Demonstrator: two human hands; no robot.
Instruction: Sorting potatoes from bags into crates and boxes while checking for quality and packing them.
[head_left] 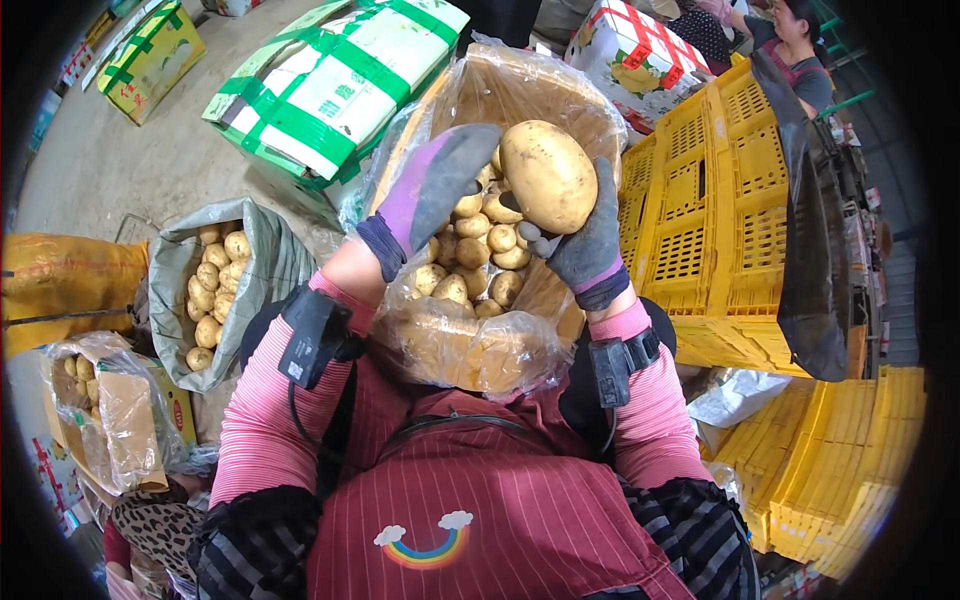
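Note:
A large, pale-yellow potato [548, 178] is held up between my gloved hands, above an open carton [437, 115] lined with clear plastic. From the right side, my right hand [588, 245] grips it, its grey fingers partly hidden behind it. My left hand [440, 185], in a grey and purple glove, has its fingertips against the potato's left edge; its thumb side faces the carton. Below both hands, several much smaller potatoes [473, 253] lie heaped inside the liner. Clear plastic [490, 350] folds over the carton's near edge, close to my apron.
Left of me stand a grey-green sack [270, 250] of potatoes and another lined carton [140, 420]. A green-taped white box [330, 90] lies beyond. Yellow crates [700, 200] rise close on my right, with more yellow crates [840, 460] lower down. Another person [800, 60] is at far right.

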